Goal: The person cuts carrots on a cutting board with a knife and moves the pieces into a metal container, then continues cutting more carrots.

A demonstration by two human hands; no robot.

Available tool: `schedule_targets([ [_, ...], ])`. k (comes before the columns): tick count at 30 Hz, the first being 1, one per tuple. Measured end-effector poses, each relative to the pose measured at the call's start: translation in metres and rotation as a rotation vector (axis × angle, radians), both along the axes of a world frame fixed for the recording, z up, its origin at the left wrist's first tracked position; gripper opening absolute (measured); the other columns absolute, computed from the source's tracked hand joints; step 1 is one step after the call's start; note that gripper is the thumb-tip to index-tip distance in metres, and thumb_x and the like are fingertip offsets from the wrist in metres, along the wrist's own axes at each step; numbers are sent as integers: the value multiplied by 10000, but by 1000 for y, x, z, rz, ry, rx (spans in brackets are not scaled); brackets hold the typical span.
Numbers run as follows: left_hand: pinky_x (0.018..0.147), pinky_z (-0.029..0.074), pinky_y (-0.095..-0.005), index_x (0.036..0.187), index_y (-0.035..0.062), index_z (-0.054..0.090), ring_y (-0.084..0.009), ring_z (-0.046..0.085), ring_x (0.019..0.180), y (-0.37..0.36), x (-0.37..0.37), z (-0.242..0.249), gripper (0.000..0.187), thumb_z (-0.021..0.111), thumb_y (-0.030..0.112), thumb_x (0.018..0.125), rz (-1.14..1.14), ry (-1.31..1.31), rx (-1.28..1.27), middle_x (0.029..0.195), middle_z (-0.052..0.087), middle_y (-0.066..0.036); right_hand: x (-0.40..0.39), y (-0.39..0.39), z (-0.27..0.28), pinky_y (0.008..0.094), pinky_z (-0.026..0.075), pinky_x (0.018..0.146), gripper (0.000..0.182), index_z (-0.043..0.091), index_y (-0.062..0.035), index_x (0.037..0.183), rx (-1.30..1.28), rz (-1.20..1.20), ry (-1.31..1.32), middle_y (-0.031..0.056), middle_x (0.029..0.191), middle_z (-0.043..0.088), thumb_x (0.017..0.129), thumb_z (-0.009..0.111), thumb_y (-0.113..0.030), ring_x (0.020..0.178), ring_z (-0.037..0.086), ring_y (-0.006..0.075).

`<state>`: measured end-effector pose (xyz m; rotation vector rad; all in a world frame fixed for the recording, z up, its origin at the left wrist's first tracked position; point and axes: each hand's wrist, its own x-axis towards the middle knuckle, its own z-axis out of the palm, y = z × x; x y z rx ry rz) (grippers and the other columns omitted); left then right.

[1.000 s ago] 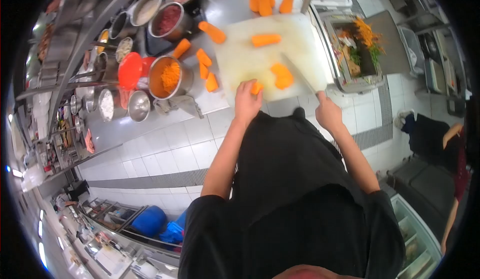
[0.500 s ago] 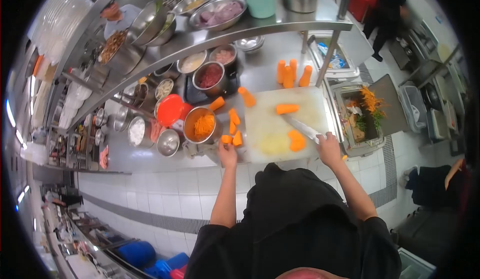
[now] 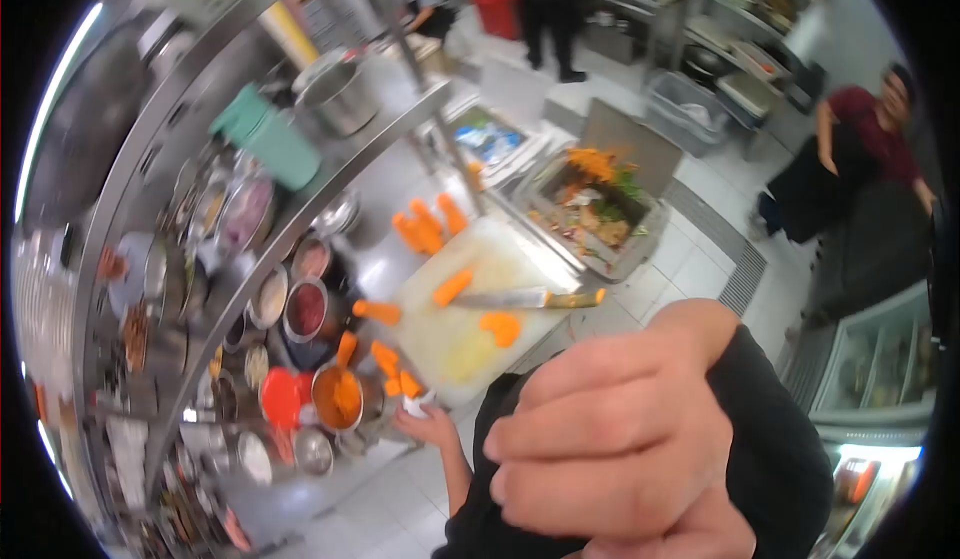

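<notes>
My right hand (image 3: 620,439) is very close to the camera, its fingers curled and pressed together; whatever they hold, if anything, is hidden. My left hand (image 3: 428,425) is at the near edge of the counter, its fingers closed on a small white cloth (image 3: 418,403), beside cut carrot pieces (image 3: 388,361). On the cutting board (image 3: 440,349) lies a knife (image 3: 510,300), its yellowish handle over the right edge. A carrot piece (image 3: 454,287) touches the blade, and carrot slices (image 3: 500,329) lie below it. A steel pot (image 3: 368,401) of cut carrot stands left of my left hand.
Several peeled carrots (image 3: 428,227) stand behind the board. A scrap bin (image 3: 638,251) is to the right. Bowls and a green container (image 3: 272,144) fill the upper shelf (image 3: 345,174). A person (image 3: 862,139) is at the right; others are farther back.
My right hand has let go of the knife, now lying on the board, and has risen close to the camera. My left hand now has a white cloth at its fingers. The view has turned right.
</notes>
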<state>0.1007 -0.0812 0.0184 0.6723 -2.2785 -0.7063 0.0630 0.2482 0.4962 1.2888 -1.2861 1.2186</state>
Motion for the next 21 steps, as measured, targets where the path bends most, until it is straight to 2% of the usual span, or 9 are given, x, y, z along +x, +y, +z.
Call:
schedule_targets([
  [1, 1106, 377, -549, 1382, -41, 503, -474, 481, 1283, 9, 0, 6, 549, 635, 25, 854, -60, 7, 6, 1361, 512, -267, 3, -8, -4, 434, 529, 579, 140, 533, 20, 682, -99, -70, 75, 167, 868, 693, 564, 559, -51, 669, 633, 312],
  [5, 1058, 421, -513, 1322, -47, 557, -432, 534, 1207, 39, -19, 23, 414, 608, 67, 927, -257, 86, -56, 1281, 561, -251, 10, -14, 0, 356, 507, 499, 214, 364, -65, 649, -287, -161, 177, 226, 854, 706, 602, 535, 55, 605, 614, 271],
  [7, 1038, 436, -488, 1325, -49, 562, -397, 557, 1174, 53, -31, 32, 401, 605, 91, 953, -386, 79, -14, 1263, 576, -241, 10, 8, -11, 402, 496, 614, 166, 532, -84, 885, 192, -271, -11, 119, 910, 605, 848, 673, -164, 702, 574, 265],
  [9, 1018, 451, -462, 1329, -51, 567, -363, 579, 1140, 64, -46, 44, 390, 601, 116, 978, -524, 72, 18, 1245, 591, -231, -6, 5, -54, 413, 493, 637, 169, 557, -91, 980, 459, -194, -190, 138, 972, 661, 902, 687, -167, 797, 672, 339],
  [11, 999, 467, -437, 1333, -54, 573, -329, 602, 1107, 72, -50, 55, 383, 598, 140, 1003, -657, 45, 52, 1228, 606, -221, -24, 1, -133, 474, 498, 713, 184, 584, -92, 1032, 628, -170, -508, 148, 1009, 630, 914, 679, -197, 836, 650, 378],
  [13, 989, 474, -425, 1335, -55, 575, -312, 613, 1090, 82, -51, 71, 380, 596, 152, 1016, -755, 27, 69, 1219, 614, -216, -37, 11, -206, 510, 511, 760, 246, 601, -87, 1112, 985, -125, -902, 179, 1051, 661, 925, 684, -224, 908, 661, 412],
  [15, 991, 479, -433, 1238, -61, 615, -333, 629, 1082, 101, -54, 94, 287, 534, 138, 1048, -1009, -24, 486, 1136, 653, -196, -35, 22, -274, 525, 512, 765, 273, 602, -84, 1134, 1018, -111, -987, 194, 1040, 675, 923, 691, -235, 922, 663, 428],
  [16, 966, 492, -398, 1275, -70, 626, -272, 639, 1051, 110, -56, 103, 318, 547, 148, 1056, -1115, -33, 583, 1153, 671, -182, -30, 23, -293, 541, 514, 771, 301, 603, -82, 1156, 1062, -64, -1051, 209, 1029, 688, 922, 698, -246, 935, 666, 445],
  [21, 902, 513, -347, 1293, -83, 651, -199, 645, 970, 141, -63, 113, 353, 618, 166, 1045, -1314, -222, 596, 1070, 706, -136, -17, 31, -314, 550, 512, 763, 333, 587, -88, 1210, 975, -9, -1104, 220, 916, 704, 930, 685, -239, 882, 670, 462],
])
